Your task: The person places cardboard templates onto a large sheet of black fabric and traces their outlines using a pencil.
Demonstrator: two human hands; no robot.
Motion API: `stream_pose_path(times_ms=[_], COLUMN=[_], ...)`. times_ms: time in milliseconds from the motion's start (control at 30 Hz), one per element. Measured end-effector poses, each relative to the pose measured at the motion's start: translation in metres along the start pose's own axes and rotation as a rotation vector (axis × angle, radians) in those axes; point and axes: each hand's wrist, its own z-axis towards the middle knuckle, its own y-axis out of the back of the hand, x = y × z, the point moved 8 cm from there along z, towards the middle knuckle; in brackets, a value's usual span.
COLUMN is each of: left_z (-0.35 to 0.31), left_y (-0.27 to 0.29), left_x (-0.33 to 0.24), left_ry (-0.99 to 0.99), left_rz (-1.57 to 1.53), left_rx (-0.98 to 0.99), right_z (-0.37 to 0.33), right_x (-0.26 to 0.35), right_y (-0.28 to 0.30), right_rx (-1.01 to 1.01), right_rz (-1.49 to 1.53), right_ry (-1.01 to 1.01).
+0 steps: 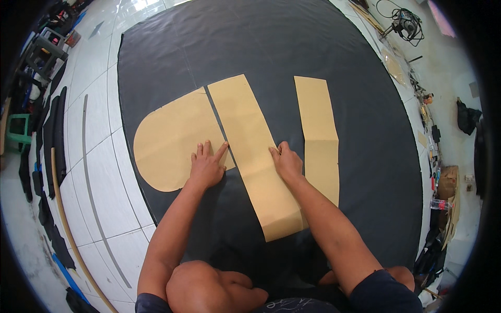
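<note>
Three tan paper pattern pieces lie on a large black sheet of material (pixel 235 47). My left hand (pixel 208 168) rests on the rounded piece (pixel 167 141), fingers spread, with the index fingertip at its straight edge. A narrow black gap separates that edge from the long middle piece (pixel 250 141). My right hand (pixel 288 163) has its thumb and curled fingers closed on the right edge of the middle piece. Farther right lies a narrower strip (pixel 318 115) with a crease across it; my right forearm passes over its lower end.
Pale floor tiles (pixel 99 172) border the sheet, with a long thin grey strip (pixel 91 177) and a wooden rod (pixel 60 198) on the left. A green stool (pixel 20 130) stands beyond. Coiled black cable (pixel 409 26), a clear bottle (pixel 441 204) and cardboard (pixel 448 182) lie along the right.
</note>
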Motion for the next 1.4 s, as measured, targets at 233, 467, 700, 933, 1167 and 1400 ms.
stream_pose_path(times_ms=[233, 467, 700, 933, 1167, 1400], left_z=[0.002, 0.003, 0.004, 0.002, 0.004, 0.002], left_y=[-0.002, -0.004, -0.002, 0.001, -0.003, 0.001], left_x=[-0.002, -0.002, -0.005, -0.002, -0.004, -0.002], left_ry=[-0.017, -0.014, -0.013, -0.007, -0.017, -0.012], left_rz=[-0.008, 0.022, 0.029, 0.003, 0.027, 0.042], left_rx=[-0.011, 0.026, 0.047, 0.047, 0.027, 0.003], right_z=[0.006, 0.007, 0.007, -0.015, -0.086, -0.086], right_x=[0.001, 0.007, 0.008, 0.013, 0.033, 0.030], right_y=[-0.004, -0.003, 0.003, 0.022, -0.014, -0.027], right_rx=[-0.029, -0.059, -0.095, -0.179, -0.215, -0.218], right_rz=[0.022, 0.003, -0.062, -0.089, -0.276, -0.308], right_ry=[0.032, 0.091, 0.114, 0.206, 0.781, 0.768])
